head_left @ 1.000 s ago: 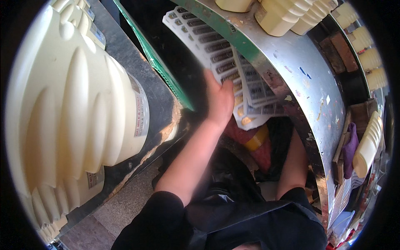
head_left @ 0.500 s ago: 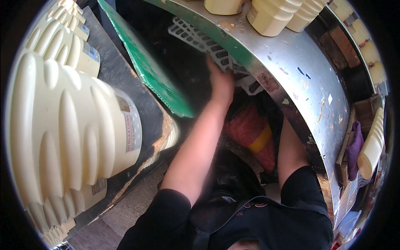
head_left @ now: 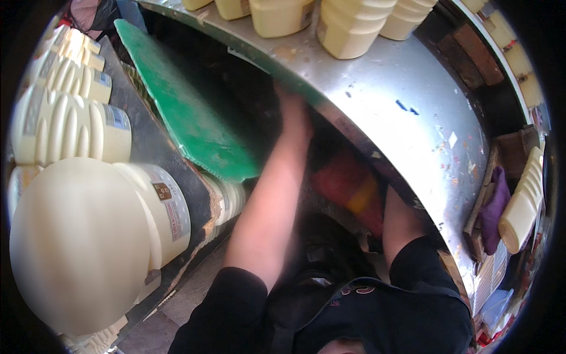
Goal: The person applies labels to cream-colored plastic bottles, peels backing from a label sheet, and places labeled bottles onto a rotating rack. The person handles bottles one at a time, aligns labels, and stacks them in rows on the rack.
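Note:
My left hand (head_left: 293, 109) reaches into the dark space beneath a metal-topped table (head_left: 377, 88). Its fingers vanish in shadow under the table's edge, so what they touch is hidden. A pale strip (head_left: 247, 57) shows just below that edge, beyond the hand. To the left of my forearm leans a green corrugated sheet (head_left: 183, 112). My right forearm goes under the table near a red bundle with a yellow band (head_left: 354, 192); the right hand itself is out of sight.
Cream ribbed plastic jugs (head_left: 168, 203) crowd a dark worn-edged shelf (head_left: 147, 124) on the left. More cream jugs (head_left: 354, 26) stand on the tabletop. At the right are a purple cloth (head_left: 494, 212) and a jug lying tilted (head_left: 522, 203).
The grey slotted panels by my left hand have gone mostly out of sight under the table. My left hand is deeper in shadow. The view has shifted, showing more of the green sheet.

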A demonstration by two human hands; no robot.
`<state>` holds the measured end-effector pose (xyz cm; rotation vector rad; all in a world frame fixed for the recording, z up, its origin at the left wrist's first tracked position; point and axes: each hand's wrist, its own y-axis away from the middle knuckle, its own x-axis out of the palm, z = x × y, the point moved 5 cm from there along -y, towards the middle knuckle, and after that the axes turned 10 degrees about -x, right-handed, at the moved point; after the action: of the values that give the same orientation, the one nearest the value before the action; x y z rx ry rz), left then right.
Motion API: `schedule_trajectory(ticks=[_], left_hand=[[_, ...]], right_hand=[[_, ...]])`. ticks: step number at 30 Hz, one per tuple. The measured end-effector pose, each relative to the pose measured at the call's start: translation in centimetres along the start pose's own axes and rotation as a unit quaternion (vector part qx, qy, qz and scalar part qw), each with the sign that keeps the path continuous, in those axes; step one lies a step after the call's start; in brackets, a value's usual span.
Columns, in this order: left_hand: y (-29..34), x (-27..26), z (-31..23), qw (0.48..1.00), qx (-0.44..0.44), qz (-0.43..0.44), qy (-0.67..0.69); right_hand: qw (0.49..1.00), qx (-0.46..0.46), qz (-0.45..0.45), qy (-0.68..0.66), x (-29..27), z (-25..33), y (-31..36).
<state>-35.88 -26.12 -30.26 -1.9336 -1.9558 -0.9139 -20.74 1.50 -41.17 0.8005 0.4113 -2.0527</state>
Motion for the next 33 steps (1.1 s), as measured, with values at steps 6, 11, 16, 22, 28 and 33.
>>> schedule_trajectory(ticks=[6, 11, 16, 22, 28, 33], left_hand=[[4.4, -2.0, 1.9, 0.975, -0.198, 0.047, 0.085], [14.7, -4.0, -2.3, 0.902, -0.217, -0.037, -0.371], [27.0, -0.7, -12.3, 0.837, -0.213, 0.127, -0.488], [32.7, 4.7, -27.1, 0.86, -0.091, 0.129, -0.485], [30.0, 13.7, -34.3, 0.82, 0.179, 0.179, -0.514], [20.9, 19.5, -34.9, 0.826, 0.272, 0.059, -0.49]], right_hand=[[0.998, 0.024, 0.051, -0.029, 1.7, 2.3, 7.8], [0.991, -0.002, 0.087, -0.105, 0.0, 11.8, 18.5], [0.955, -0.158, 0.215, -0.133, -9.7, 28.4, 25.5], [0.961, -0.161, 0.079, -0.21, -20.4, 41.1, 19.3], [0.922, -0.284, -0.173, -0.2, -28.6, 48.0, 2.6], [0.939, -0.32, -0.128, 0.009, -25.7, 51.3, -10.8]])
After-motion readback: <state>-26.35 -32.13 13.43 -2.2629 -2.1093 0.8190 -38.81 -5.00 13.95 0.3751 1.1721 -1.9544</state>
